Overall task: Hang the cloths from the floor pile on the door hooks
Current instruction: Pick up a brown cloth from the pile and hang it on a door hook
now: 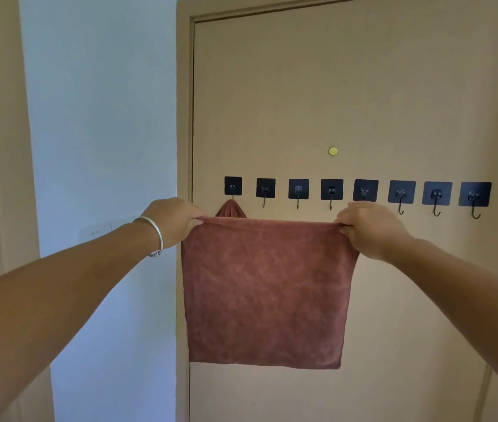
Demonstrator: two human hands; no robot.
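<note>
- While both arms reach toward the door point(363, 86), the left hand point(174, 222) sits at the left end of the scene, fingers curled and clamped on the top left corner of the reddish-brown cloth point(267, 293); a silver bangle point(155, 237) circles that wrist.
- Behind the held cloth, near its left corner, a bunched peak of hung cloth point(231, 208) in the same colour drapes from the first hook point(233, 187); one cloth looks already placed.
- Stretched between the two hands, the reddish-brown cloth hangs as a flat sheet in front of the door, just below the hook row; it looks soft, light and limp, plush rather than slippery, with nothing fragile about it; only the taut top edge keeps its shape.
- Judging by that, the best hold is a corner or a gathered bit of the top hem, bunched thick enough to catch on the second hook point(265, 190); a loose single layer could slide off.
- Farther right, the right hand point(369, 228) pinches the top right corner, fingers closed tight on the fabric; beyond it, free hooks point(436, 196) stay bare.
</note>
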